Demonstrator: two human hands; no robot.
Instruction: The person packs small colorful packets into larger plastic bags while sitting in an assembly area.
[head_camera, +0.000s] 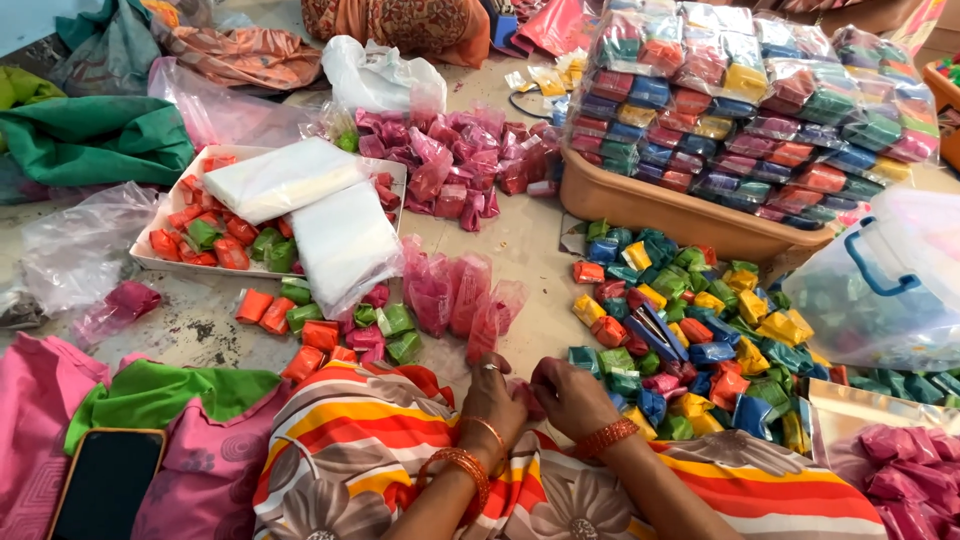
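Observation:
My left hand (492, 398) and my right hand (572, 396) meet low in the middle, over my striped lap. Together they pinch a small pink packet (526, 392), mostly hidden between the fingers. Both wrists wear orange bangles. Just ahead of my left hand stand several empty pink plastic pouches (455, 292). To the right of my right hand lies a heap of small coloured packets (690, 330) in blue, yellow, green and orange.
A white tray (168, 205) with orange and green packets and white bags sits at left. A tan tub (660, 210) stacked with bagged packets is at the back right. A clear lidded box (885, 290) is at right. A phone (105, 485) lies at lower left.

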